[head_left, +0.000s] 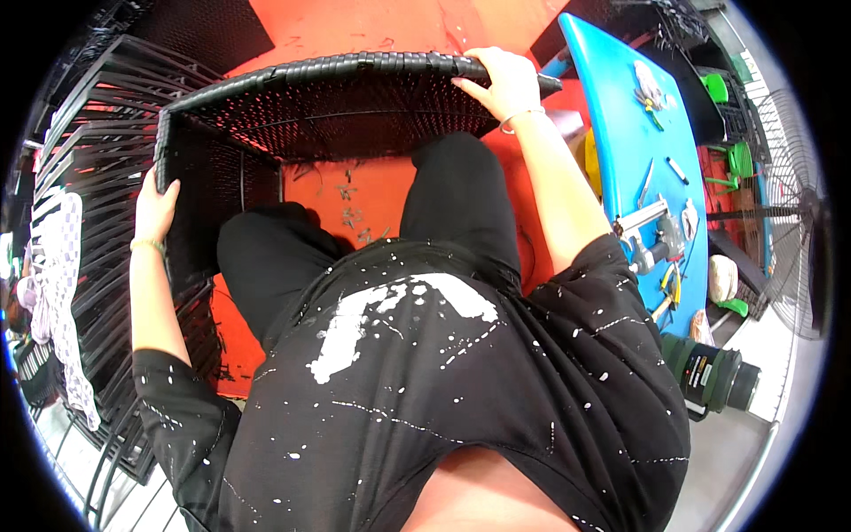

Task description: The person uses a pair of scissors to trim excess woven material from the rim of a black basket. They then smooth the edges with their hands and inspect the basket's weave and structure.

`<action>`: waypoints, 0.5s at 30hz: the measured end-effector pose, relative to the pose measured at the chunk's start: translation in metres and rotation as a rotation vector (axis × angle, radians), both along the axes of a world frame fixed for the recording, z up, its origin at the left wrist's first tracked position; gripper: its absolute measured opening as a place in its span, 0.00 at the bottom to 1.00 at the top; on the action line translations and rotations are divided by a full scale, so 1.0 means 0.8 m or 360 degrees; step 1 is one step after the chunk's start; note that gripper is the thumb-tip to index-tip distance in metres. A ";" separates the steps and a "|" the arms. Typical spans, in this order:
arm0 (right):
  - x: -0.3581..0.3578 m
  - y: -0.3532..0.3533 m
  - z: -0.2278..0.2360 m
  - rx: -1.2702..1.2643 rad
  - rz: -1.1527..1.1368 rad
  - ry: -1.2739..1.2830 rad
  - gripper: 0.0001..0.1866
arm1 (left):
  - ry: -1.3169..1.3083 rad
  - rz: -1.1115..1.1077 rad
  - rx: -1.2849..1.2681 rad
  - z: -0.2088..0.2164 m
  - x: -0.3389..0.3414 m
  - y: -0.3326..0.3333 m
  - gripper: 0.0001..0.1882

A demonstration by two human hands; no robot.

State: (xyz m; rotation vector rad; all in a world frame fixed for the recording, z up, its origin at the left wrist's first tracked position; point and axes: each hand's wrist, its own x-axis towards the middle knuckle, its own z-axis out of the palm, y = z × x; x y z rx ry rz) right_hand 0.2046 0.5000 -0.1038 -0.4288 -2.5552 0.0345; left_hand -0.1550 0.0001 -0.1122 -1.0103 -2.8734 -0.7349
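A large black woven wicker furniture piece (310,115) stands in front of me, its back panel and left side meeting at a corner. My left hand (156,211) is closed over the edge of the left side, thumb on the inner face. Near the right end of the long top rim, my right hand (507,84) grips the rolled edge, with thumb and fingers on the near side. My knees, in black trousers (456,199), are bent inside the piece. Its far outer face is hidden.
On the right, a blue table (612,106) bears a pen (677,170), a metal hand tool (656,244) and pliers (675,284). Black metal frames (106,160) are stacked at left. Dark scraps lie on the red floor (346,199). A fan (793,213) stands far right.
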 end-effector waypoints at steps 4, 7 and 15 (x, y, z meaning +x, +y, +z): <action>-0.038 0.039 -0.007 -0.0102 0.0259 0.0036 0.25 | -0.0037 -0.0035 -0.0008 -0.014 -0.048 0.025 0.26; -0.056 0.047 -0.007 -0.0125 0.0331 0.0038 0.24 | -0.0054 0.0088 -0.0113 -0.002 -0.055 0.027 0.25; -0.086 0.065 0.008 -0.0177 0.0184 -0.0216 0.25 | -0.0038 0.0206 -0.0248 0.002 -0.077 0.064 0.22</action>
